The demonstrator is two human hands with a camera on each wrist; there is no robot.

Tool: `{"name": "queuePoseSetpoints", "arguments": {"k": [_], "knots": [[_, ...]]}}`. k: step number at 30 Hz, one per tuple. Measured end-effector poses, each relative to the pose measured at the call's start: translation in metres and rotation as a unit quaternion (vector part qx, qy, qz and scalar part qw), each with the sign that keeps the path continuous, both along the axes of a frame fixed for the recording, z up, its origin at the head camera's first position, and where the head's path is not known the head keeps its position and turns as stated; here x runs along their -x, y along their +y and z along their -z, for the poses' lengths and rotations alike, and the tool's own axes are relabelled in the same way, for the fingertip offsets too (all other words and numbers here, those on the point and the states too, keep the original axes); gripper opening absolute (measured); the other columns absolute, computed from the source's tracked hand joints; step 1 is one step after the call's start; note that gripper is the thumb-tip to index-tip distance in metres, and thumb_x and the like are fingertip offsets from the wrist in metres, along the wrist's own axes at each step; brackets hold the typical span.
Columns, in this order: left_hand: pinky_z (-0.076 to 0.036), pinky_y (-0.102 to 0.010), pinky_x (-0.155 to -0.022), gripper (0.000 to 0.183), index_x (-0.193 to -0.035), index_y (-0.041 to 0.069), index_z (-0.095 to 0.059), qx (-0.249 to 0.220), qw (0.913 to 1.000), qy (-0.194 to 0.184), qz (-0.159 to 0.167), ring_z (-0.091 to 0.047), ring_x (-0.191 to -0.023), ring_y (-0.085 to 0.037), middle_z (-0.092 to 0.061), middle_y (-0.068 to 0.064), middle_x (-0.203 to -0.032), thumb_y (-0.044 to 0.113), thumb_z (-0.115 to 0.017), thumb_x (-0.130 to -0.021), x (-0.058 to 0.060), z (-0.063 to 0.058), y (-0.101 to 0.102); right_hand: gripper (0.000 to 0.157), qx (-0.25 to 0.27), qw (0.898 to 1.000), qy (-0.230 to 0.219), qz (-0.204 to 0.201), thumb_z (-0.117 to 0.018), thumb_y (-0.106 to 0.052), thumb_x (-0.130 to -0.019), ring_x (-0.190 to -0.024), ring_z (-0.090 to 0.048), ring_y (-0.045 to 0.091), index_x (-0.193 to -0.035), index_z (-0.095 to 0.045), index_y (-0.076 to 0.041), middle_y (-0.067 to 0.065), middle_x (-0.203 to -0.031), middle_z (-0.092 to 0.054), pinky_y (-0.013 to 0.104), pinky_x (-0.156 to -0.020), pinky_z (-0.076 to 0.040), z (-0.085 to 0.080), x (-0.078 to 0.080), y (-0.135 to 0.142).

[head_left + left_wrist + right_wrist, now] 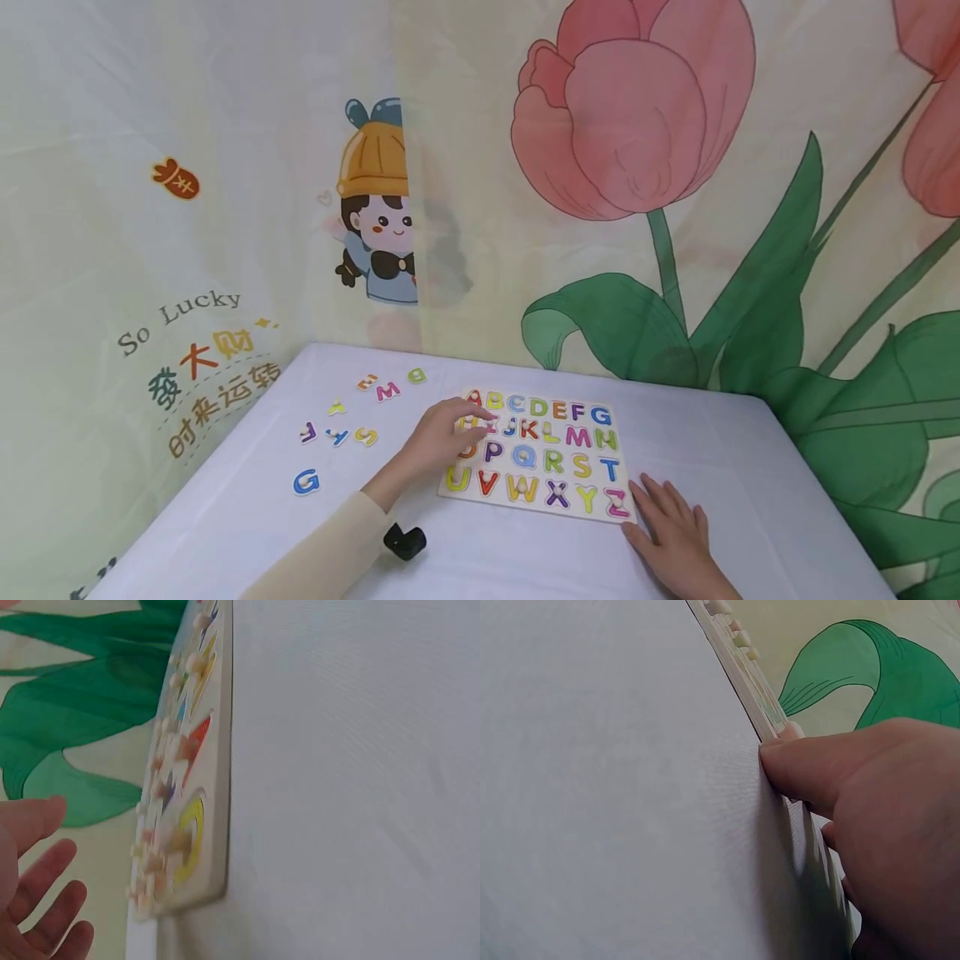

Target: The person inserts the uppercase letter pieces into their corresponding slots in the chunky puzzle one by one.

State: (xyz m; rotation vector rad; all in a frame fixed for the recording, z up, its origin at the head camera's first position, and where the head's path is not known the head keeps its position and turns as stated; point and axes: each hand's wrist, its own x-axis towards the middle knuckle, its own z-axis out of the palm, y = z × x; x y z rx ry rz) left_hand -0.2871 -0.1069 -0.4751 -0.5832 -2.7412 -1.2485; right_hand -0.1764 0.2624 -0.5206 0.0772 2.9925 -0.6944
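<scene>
A wooden alphabet puzzle board (536, 502) lies on the table, its colourful letters fitted with small knobs. Over its upper left part is my left hand (442, 433), thumb and index finger apart near the pink I. In the left wrist view that hand (34, 892) has relaxed, slightly bent fingers and nothing between them; the yellow U (196, 832) is at the board's near corner. My right hand (675, 525) lies by the lower right corner, beside the pink Z (617, 502). Its thumb (802, 765) touches the board's edge in the right wrist view, and the fingers extend along the side.
Several loose letter pieces lie left of the board, among them a blue G (306, 482), a purple F (308, 432), a yellow S (366, 436) and a green B (416, 376). A small black object (405, 542) is near the left forearm. A printed cloth backdrop (465, 333) stands behind the table.
</scene>
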Motion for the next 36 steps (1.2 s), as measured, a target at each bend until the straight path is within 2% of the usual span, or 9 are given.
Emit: {"name": "queuePoseSetpoints", "arguments": {"k": [4,9,12,15,20,25,30,36], "knots": [[-0.045,-0.052,-0.113,0.024,-0.122,0.026,-0.078,-0.029,0.9973,0.012,-0.066,-0.063,-0.13,-0.023,-0.072,0.008,-0.126,0.022,-0.078,-0.098,-0.012,0.01,-0.046,0.08,-0.001,1.0,0.002,0.0,-0.067,-0.044,-0.101,-0.155,-0.002,0.054,-0.163,-0.037,-0.003,0.025,-0.173,-0.02,0.082,-0.113,0.014,-0.001,0.0,0.003],[-0.048,-0.053,-0.108,0.025,-0.123,0.021,-0.077,-0.04,0.9863,0.019,-0.159,-0.064,-0.126,-0.031,-0.072,-0.006,-0.13,0.019,-0.078,-0.098,-0.021,0.016,-0.1,0.081,-0.002,1.0,0.008,-0.001,-0.068,-0.045,-0.101,-0.154,-0.003,0.055,-0.162,-0.038,-0.002,0.026,-0.172,-0.021,0.082,-0.112,0.013,-0.005,-0.002,0.008],[-0.046,-0.054,-0.106,0.028,-0.125,0.014,-0.076,-0.033,0.9804,0.018,-0.193,-0.063,-0.123,-0.037,-0.071,-0.014,-0.13,0.02,-0.077,-0.098,-0.022,0.017,-0.124,0.081,0.001,1.0,0.011,0.0,-0.068,-0.044,-0.1,-0.154,-0.003,0.055,-0.162,-0.038,-0.002,0.026,-0.172,-0.021,0.083,-0.112,0.012,-0.004,-0.002,0.009],[-0.045,-0.056,-0.106,0.031,-0.126,0.008,-0.075,-0.019,0.9766,0.012,-0.214,-0.063,-0.123,-0.04,-0.07,-0.02,-0.13,0.02,-0.077,-0.098,-0.023,0.02,-0.141,0.08,0.008,1.0,0.012,0.0,-0.068,-0.043,-0.1,-0.154,-0.004,0.055,-0.162,-0.039,-0.002,0.026,-0.172,-0.022,0.082,-0.113,0.012,-0.002,-0.003,0.009],[-0.047,-0.056,-0.101,0.033,-0.126,0.006,-0.075,0.012,0.9728,0.005,-0.231,-0.063,-0.118,-0.04,-0.069,-0.023,-0.127,0.022,-0.078,-0.097,-0.02,0.027,-0.15,0.079,0.011,1.0,0.012,-0.001,-0.068,-0.043,-0.101,-0.155,-0.004,0.055,-0.162,-0.039,-0.002,0.025,-0.172,-0.023,0.082,-0.113,0.012,0.002,-0.003,0.006],[-0.045,-0.054,-0.096,0.031,-0.119,0.006,-0.079,0.038,0.9693,0.021,-0.242,-0.062,-0.109,-0.039,-0.071,-0.022,-0.121,0.024,-0.081,-0.093,-0.015,0.031,-0.149,0.079,0.008,1.0,0.02,-0.008,-0.068,-0.044,-0.1,-0.155,-0.004,0.055,-0.161,-0.04,-0.002,0.025,-0.171,-0.024,0.083,-0.112,0.011,0.003,-0.004,0.004],[-0.042,-0.055,-0.097,0.027,-0.11,0.005,-0.082,0.051,0.9647,0.025,-0.257,-0.062,-0.111,-0.042,-0.074,-0.021,-0.118,0.023,-0.084,-0.091,-0.014,0.032,-0.147,0.08,0.01,1.0,0.021,-0.01,-0.07,-0.044,-0.099,-0.155,-0.003,0.055,-0.161,-0.041,-0.002,0.025,-0.171,-0.024,0.083,-0.112,0.012,0.001,-0.003,0.001],[-0.038,-0.06,-0.107,0.024,-0.107,0.003,-0.082,0.054,0.9633,0.017,-0.263,-0.062,-0.117,-0.044,-0.074,-0.022,-0.116,0.021,-0.083,-0.091,-0.012,0.033,-0.145,0.079,0.008,1.0,0.024,-0.007,-0.07,-0.043,-0.099,-0.155,-0.004,0.055,-0.16,-0.042,-0.001,0.026,-0.171,-0.024,0.083,-0.113,0.012,-0.001,-0.003,0.0]]}}
